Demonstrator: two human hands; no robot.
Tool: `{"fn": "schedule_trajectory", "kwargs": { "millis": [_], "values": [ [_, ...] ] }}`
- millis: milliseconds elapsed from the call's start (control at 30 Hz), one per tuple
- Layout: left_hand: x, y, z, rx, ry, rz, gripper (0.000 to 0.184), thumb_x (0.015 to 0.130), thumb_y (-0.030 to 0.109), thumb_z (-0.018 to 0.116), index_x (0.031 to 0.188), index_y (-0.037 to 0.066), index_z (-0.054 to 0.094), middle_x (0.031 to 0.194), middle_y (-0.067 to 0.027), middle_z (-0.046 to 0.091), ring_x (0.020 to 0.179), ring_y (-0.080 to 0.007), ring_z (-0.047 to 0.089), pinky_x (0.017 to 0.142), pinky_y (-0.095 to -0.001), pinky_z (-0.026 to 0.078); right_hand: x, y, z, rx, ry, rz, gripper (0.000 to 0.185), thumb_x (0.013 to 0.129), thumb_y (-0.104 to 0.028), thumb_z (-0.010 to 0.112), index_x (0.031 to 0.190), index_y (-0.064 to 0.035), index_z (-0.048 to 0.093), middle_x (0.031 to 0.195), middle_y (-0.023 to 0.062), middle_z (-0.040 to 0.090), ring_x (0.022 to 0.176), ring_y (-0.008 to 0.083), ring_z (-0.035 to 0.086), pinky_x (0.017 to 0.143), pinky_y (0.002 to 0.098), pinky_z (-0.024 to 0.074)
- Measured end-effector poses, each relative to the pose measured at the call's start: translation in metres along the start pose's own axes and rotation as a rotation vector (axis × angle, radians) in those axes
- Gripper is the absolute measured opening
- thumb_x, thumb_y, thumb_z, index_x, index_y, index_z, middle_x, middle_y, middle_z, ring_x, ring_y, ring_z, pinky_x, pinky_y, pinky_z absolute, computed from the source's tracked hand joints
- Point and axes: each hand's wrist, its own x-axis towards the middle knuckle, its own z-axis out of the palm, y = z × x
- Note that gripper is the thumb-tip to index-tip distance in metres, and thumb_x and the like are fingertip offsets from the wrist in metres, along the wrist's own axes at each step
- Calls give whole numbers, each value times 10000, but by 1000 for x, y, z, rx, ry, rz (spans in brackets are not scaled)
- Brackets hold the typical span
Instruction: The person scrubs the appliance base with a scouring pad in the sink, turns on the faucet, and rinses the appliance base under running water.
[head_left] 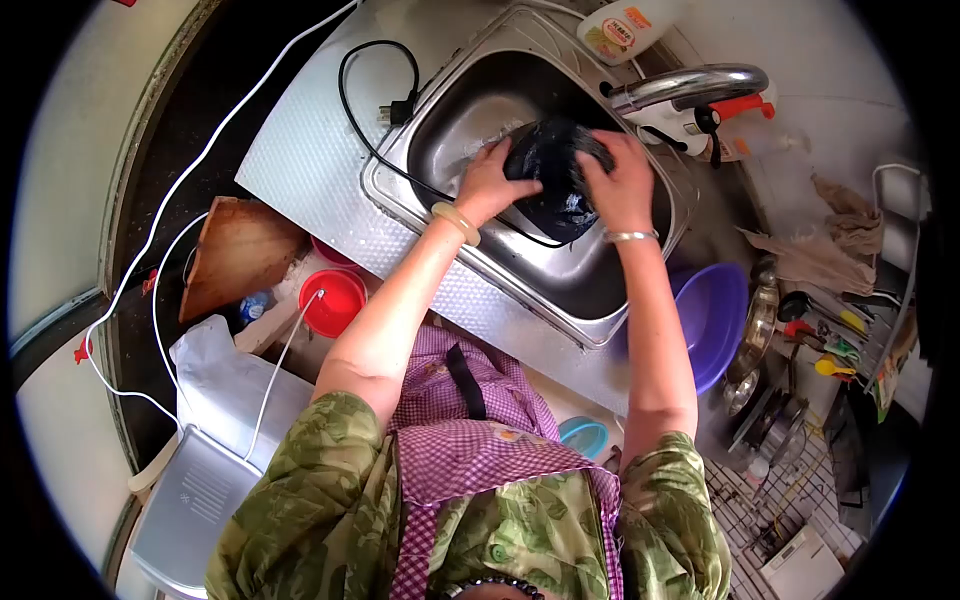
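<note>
A dark, wet, rounded object (548,180) with a black power cord sits over the steel sink basin (600,285). My left hand (490,183) lies against its left side, thumb across the near surface and fingers curved round the edge. On the right side, my right hand (620,180) presses on it, fingers bent and slightly blurred. The cord (350,110) runs from the object over the sink's left rim, and its plug (397,112) rests on the counter. What the object is, I cannot make out for certain.
A chrome faucet (690,88) and a white bottle (625,30) stand behind the sink. To the right are a purple basin (712,325) and a rack of utensils (850,340). A red bucket (333,302) and a wooden board (240,255) are at left.
</note>
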Motion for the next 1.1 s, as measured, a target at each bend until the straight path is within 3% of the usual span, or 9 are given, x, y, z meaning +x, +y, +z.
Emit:
{"fn": "schedule_trajectory", "kwargs": {
  "millis": [100, 200, 367, 533, 633, 700, 833, 900, 1100],
  "values": [
    [-4, 0, -9, -172, 135, -110, 676, 930, 414, 635, 1409, -43, 498, 1387, -296, 524, 1284, -438, 513, 1100, -423, 404, -22, -3, 50, -317, -117, -112, 270, 780, -132, 744, 1047, -99, 720, 1057, 91, 639, 1014, 346, 567, 899, 451, 471],
    [-9, 3, -12, -129, 180, -90, 632, 978, 405, 570, 1401, -58, 488, 1353, -311, 535, 1265, -455, 516, 1080, -450, 412, -35, -4, 43, -212, -90, -188, 246, 777, -92, 729, 1022, -84, 714, 998, 105, 654, 996, 340, 584, 870, 432, 481],
    [-14, 23, -3, 52, 252, 75, 737, 952, 452, 610, 1452, -52, 411, 1415, -319, 467, 1263, -480, 483, 1084, -484, 390, -76, 37, -13, 152, 383, 238, 268, 876, -84, 714, 1126, 9, 687, 1059, 116, 678, 972, 232, 652, 885, 329, 509],
    [18, 47, 20, 379, 208, 289, 825, 887, 485, 680, 1497, 14, 385, 1436, -316, 444, 1246, -504, 473, 1082, -527, 364, -120, 129, 35, 852, 599, 835, 358, 917, -132, 734, 1238, 8, 661, 1146, 95, 694, 985, 161, 631, 913, 294, 500],
    [34, 49, 29, 463, 97, 306, 761, 892, 396, 687, 1519, 81, 392, 1441, -266, 466, 1249, -469, 498, 1072, -491, 395, -106, 125, 75, 623, 506, 705, 422, 977, -238, 656, 1327, -6, 620, 1299, 142, 662, 1254, 224, 578, 1103, 324, 383],
    [43, 29, 38, 320, 66, 301, 708, 908, 326, 674, 1520, 97, 402, 1433, -236, 490, 1249, -438, 518, 1060, -465, 419, -96, 117, 88, 686, 643, 698, 359, 984, -251, 634, 1272, -37, 660, 1240, 140, 696, 1188, 263, 631, 1051, 348, 440],
    [36, 28, 41, 169, 152, 319, 510, 926, 137, 589, 1427, 50, 536, 1366, -211, 576, 1249, -379, 559, 1069, -411, 425, -141, 156, 160, 566, 325, 1145, 347, 981, -255, 613, 1234, -25, 671, 1224, 214, 682, 1126, 364, 658, 985, 401, 493],
    [35, 22, 41, 112, 184, 317, 503, 920, 113, 574, 1415, 28, 546, 1381, -212, 573, 1260, -370, 558, 1083, -403, 413, -144, 120, 163, 867, 685, 1133, 343, 954, -213, 646, 1243, -29, 668, 1156, 192, 703, 1091, 334, 665, 964, 395, 494],
    [31, 26, 41, 293, 114, 465, 537, 940, 76, 536, 1471, 11, 487, 1407, -206, 563, 1284, -316, 544, 1119, -366, 362, -90, 141, 98, 682, 638, 719, 306, 937, -157, 654, 1212, -26, 673, 1155, 180, 669, 1089, 332, 638, 970, 365, 479]
  ]
}}
